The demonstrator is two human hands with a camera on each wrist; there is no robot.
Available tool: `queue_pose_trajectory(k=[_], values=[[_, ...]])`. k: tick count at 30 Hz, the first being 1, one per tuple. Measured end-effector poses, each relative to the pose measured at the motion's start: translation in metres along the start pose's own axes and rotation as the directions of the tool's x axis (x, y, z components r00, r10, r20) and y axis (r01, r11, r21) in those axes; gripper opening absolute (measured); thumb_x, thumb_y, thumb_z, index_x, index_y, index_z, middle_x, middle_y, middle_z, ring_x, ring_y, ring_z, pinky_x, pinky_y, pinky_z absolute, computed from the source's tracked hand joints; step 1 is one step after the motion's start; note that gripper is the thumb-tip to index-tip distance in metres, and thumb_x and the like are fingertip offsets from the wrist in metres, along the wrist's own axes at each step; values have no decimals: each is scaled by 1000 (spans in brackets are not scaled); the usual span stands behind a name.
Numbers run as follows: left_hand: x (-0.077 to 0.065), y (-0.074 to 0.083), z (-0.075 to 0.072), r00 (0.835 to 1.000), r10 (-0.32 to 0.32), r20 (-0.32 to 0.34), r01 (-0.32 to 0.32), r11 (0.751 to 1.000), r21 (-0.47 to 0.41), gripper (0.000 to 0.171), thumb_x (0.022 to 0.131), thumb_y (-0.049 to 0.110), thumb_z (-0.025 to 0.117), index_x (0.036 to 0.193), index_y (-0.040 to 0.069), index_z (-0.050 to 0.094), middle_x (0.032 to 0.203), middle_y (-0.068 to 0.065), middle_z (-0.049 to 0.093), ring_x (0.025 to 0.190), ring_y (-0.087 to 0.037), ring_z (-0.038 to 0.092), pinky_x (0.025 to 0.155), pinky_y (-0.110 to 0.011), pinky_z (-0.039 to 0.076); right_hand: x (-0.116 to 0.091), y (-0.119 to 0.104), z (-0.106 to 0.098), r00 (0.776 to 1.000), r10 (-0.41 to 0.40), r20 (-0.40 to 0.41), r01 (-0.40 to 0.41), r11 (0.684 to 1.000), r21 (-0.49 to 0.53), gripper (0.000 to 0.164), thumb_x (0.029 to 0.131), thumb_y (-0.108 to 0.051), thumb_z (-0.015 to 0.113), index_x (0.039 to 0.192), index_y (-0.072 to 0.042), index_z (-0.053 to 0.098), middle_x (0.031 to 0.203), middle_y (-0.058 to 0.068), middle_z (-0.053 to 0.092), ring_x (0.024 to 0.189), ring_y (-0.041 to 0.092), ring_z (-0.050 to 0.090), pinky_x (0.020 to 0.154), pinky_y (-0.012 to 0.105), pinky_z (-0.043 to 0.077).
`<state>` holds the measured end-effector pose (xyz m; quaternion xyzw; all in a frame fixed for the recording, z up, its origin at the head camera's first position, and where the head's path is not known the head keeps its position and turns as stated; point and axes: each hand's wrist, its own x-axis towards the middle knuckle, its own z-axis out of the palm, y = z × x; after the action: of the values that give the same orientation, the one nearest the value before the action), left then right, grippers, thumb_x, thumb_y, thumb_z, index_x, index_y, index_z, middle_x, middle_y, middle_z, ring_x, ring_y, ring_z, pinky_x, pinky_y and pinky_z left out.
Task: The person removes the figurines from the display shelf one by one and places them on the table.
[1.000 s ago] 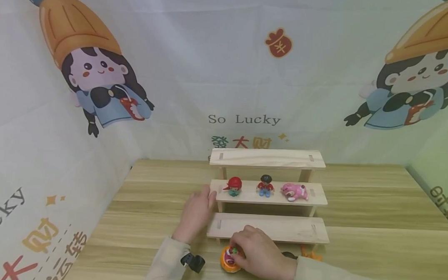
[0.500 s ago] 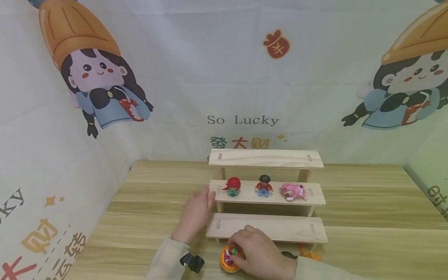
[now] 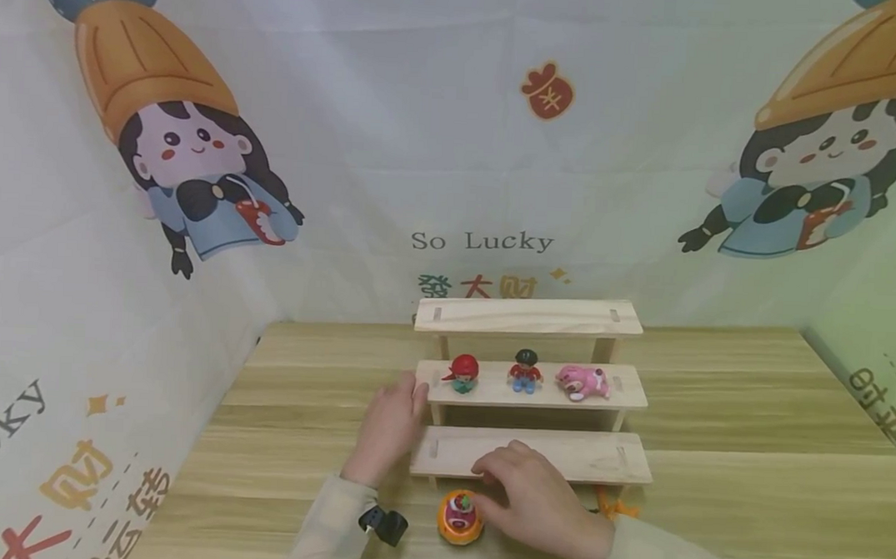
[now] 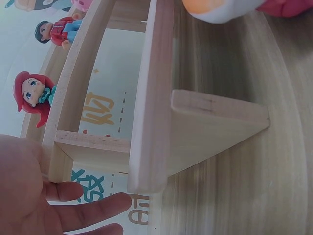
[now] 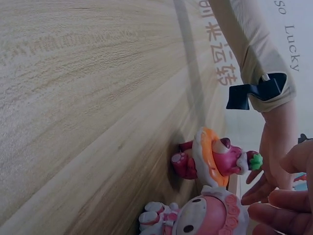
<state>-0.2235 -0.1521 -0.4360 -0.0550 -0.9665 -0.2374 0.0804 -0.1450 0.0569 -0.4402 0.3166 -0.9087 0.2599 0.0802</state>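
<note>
Head view shows a pink bear toy [image 3: 458,520] on the bench [image 3: 300,406] before the wooden shelf [image 3: 459,455]. Beside it, the right grip [image 3: 542,502] is spread loosely, holding nothing. The left grip [image 3: 387,429] has straight fingers by the shelf's end. A soft pinch, not bumping the pink-hooded toy [image 5: 211,214], seems best.

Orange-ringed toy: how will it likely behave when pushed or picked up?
The toy looks moulded and glossy: probably stiff, perhaps slightly slippery. Its stubby legs sit below a wide ring, so a push up high might tip it.
</note>
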Motion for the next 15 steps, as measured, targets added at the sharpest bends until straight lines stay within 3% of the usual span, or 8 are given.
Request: queue_pose_trajectory(k=[4, 10, 15], values=[[-1, 0, 1, 1000, 5, -1, -5, 1000, -1, 25, 102, 28, 39, 91, 8, 50, 67, -5, 48, 70, -25, 50, 59, -36, 39, -6, 2, -8, 999, 24, -27, -25, 1000, -16, 23, 82, -28, 73, 99, -15, 67, 85, -7, 64, 80, 4, 50, 71, 23, 45], [0, -1, 2, 1000, -6, 11, 6, 1000, -22, 26, 103, 29, 38, 92, 9, 50, 67, -4, 48, 68, -23, 49, 57, -34, 38, -15, 12, -21, 989, 7, -146, -24, 994, -110, 20, 78, -23, 76, 94, -14, 68, 83, -8, 65, 80, 5, 52, 74, 27, 48], [1, -1, 2, 1000, -11, 11, 11, 1000, -24, 26, 103, 30, 39, 92, 9, 50, 67, -4, 48, 66, -22, 48, 56, -32, 37, -21, 25, -32, 975, 22, -220, -60, 984, -168, 19, 76, -20, 78, 92, -14, 69, 81, -8, 65, 75, 5, 50, 66, 24, 44]])
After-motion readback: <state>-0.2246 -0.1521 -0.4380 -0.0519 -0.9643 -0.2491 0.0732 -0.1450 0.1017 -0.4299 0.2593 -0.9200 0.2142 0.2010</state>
